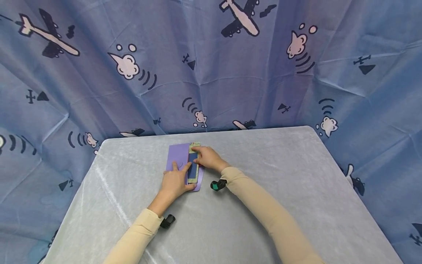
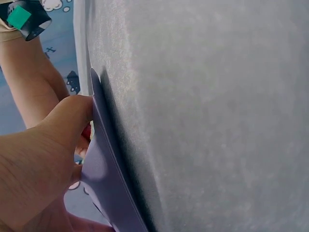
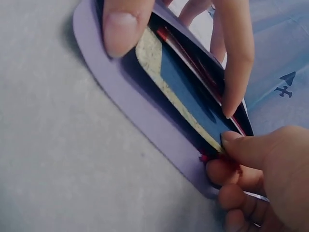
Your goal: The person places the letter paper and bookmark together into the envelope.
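Note:
A purple folder (image 1: 177, 152) lies on the grey-covered table near its far edge, its flap lifted open to the left. Inside it shows a card (image 3: 186, 94) with a blue middle and a yellow-green patterned border. My left hand (image 1: 173, 182) is spread across the folder, its thumb pressing the near edge and a finger touching the flap. From the right, my right hand (image 1: 210, 158) pinches the card's long edge between thumb and fingers. A small red bit (image 3: 203, 158) shows by those fingers, and red edges line the pocket behind the card.
The grey cloth-covered table (image 1: 263, 205) extends around the folder on both sides and toward me. Behind it hangs a blue curtain (image 1: 197, 66) with printed planes and clouds. Dark wrist cameras sit at both cuffs.

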The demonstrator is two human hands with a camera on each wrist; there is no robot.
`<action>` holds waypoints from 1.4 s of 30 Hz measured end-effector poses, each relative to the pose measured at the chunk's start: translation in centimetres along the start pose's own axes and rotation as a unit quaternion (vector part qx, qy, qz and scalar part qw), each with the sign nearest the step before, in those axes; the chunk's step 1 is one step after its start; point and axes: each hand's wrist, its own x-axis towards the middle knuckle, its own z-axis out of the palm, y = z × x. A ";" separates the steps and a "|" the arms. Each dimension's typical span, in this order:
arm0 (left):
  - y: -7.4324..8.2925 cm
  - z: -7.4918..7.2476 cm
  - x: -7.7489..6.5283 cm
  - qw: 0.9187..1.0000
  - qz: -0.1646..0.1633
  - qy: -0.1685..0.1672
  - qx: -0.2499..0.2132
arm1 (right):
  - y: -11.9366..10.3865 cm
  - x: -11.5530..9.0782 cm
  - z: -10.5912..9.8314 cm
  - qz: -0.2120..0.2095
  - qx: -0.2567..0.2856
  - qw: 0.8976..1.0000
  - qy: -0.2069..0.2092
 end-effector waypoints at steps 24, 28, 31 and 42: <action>0.1 0.0 0.0 1.000 0.000 -0.004 0.001 | 1.4 -1.0 0.0 0.009 0.002 0.997 0.073; 0.1 -0.1 0.0 1.000 -0.001 -0.004 0.001 | 1.8 -1.3 0.0 0.008 0.015 0.997 0.076; 0.1 -0.2 0.0 1.000 0.000 -0.004 0.003 | 2.0 -1.4 -0.1 0.008 0.017 0.998 0.064; 0.0 -0.1 0.0 1.000 -0.003 -0.010 0.000 | 2.1 -1.5 0.1 0.020 0.012 0.999 0.034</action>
